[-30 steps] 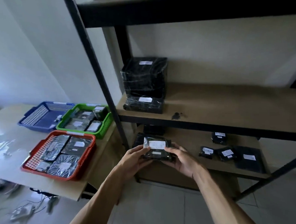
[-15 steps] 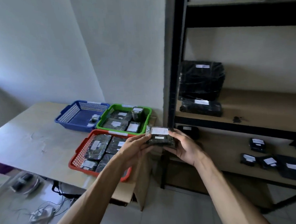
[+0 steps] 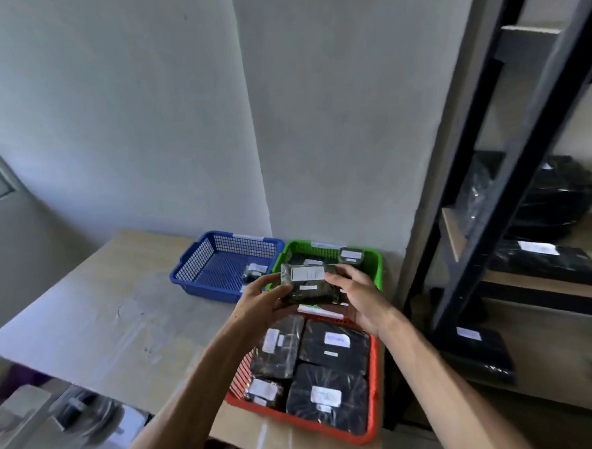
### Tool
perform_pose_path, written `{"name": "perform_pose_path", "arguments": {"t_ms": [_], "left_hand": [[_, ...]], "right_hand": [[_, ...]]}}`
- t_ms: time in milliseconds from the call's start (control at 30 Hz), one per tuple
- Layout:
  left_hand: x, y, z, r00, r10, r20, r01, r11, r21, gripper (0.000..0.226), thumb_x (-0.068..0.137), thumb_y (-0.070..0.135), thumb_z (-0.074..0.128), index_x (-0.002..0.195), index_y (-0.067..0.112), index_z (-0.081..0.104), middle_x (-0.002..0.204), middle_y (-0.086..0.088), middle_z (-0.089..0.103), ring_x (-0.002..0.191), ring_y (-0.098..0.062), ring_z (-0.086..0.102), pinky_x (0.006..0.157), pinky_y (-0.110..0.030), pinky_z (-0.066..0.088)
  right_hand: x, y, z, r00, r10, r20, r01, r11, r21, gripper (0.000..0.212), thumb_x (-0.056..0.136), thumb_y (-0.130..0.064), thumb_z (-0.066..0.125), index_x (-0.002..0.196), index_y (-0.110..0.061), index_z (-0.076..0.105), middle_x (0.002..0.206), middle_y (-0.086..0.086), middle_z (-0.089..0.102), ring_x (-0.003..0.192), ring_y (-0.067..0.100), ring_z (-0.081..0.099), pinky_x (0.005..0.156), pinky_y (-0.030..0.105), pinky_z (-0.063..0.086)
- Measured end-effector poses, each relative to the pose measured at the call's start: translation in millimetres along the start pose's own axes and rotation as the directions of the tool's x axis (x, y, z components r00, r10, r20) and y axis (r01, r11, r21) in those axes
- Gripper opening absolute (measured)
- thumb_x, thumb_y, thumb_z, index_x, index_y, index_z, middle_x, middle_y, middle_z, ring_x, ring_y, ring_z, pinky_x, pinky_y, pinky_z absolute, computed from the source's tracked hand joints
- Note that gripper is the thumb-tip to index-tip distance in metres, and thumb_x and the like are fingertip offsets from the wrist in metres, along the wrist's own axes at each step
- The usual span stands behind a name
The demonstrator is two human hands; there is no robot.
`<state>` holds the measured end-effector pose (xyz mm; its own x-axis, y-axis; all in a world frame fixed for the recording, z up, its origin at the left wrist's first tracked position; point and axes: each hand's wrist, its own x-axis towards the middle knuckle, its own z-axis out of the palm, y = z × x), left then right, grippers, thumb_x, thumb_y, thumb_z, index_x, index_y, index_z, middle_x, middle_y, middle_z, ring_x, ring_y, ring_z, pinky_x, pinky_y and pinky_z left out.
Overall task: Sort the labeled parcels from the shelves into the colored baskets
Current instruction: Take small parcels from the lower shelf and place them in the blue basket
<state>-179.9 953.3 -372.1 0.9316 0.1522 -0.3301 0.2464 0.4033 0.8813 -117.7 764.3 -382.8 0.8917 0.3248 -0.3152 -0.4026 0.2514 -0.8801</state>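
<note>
We see a tall black metal shelving unit with pale wooden boards (image 3: 512, 192) along the right, black plastic-wrapped packages with white labels (image 3: 543, 259) lying on its boards. Left of it stands a pale wooden counter (image 3: 97, 313) against the grey wall, carrying three mesh plastic baskets. Nearest us is the red rectangular plastic basket (image 3: 373, 392), packed with four black wrapped parcels bearing white labels (image 3: 326, 370). Behind it sit the blue rectangular mesh basket (image 3: 200, 263), holding one small dark labeled item (image 3: 254, 272) in its right corner, and just beside it on the right the green rectangular plastic basket (image 3: 375, 264), which holds several dark labeled parcels, partly hidden. In mid-air above the gap between the red and green baskets we see the small black shrink-wrapped parcel with a white label (image 3: 308, 285), label facing up, held at both ends. The left hand (image 3: 261, 305) grips its left end with fingers curled under and thumb on top; the right hand (image 3: 356, 296) grips its right end, its fingers wrapped around the edge.
</note>
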Motion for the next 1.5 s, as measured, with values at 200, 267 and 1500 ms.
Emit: {"name": "perform_pose_path", "arguments": {"t_ms": [200, 267, 1500], "left_hand": [[77.2, 44.2, -61.1, 1.000, -0.024, 0.003, 0.023, 0.986, 0.166, 0.038, 0.087, 0.008, 0.073, 0.123, 0.006, 0.060, 0.112, -0.026, 0.070, 0.097, -0.038, 0.073, 0.076, -0.040, 0.064], [104.1, 55.2, -83.2, 1.000, -0.014, -0.010, 0.016, 0.979, 0.205, 0.037, 0.086, 0.006, 0.074, 0.121, 0.005, 0.062, 0.110, -0.026, 0.071, 0.089, -0.032, 0.075, 0.072, -0.035, 0.062], [474.9, -2.7, -256.7, 0.958, -0.284, 0.045, 0.148, 0.623, 0.768, 0.041, 0.080, 0.020, 0.083, 0.112, 0.030, 0.060, 0.098, -0.001, 0.074, 0.090, -0.019, 0.071, 0.083, -0.037, 0.059]], "right_hand": [[85.0, 8.3, 60.3, 0.999, 0.012, -0.033, -0.014, 0.998, -0.057, 0.026, 0.095, -0.007, 0.064, 0.121, -0.011, 0.063, 0.111, 0.015, 0.074, 0.084, 0.017, 0.076, 0.061, 0.030, 0.060], [113.1, 12.2, 80.1, 0.999, 0.027, -0.027, -0.029, 0.998, -0.059, 0.026, 0.094, -0.008, 0.065, 0.120, -0.014, 0.065, 0.117, 0.018, 0.072, 0.094, 0.024, 0.075, 0.069, 0.043, 0.063], [380.2, 163.9, 138.4, 0.984, -0.180, -0.011, -0.063, -0.286, -0.956, 0.038, 0.068, -0.018, 0.078, 0.105, -0.029, 0.076, 0.090, -0.014, 0.074, 0.101, 0.017, 0.063, 0.119, 0.042, 0.015]]}}
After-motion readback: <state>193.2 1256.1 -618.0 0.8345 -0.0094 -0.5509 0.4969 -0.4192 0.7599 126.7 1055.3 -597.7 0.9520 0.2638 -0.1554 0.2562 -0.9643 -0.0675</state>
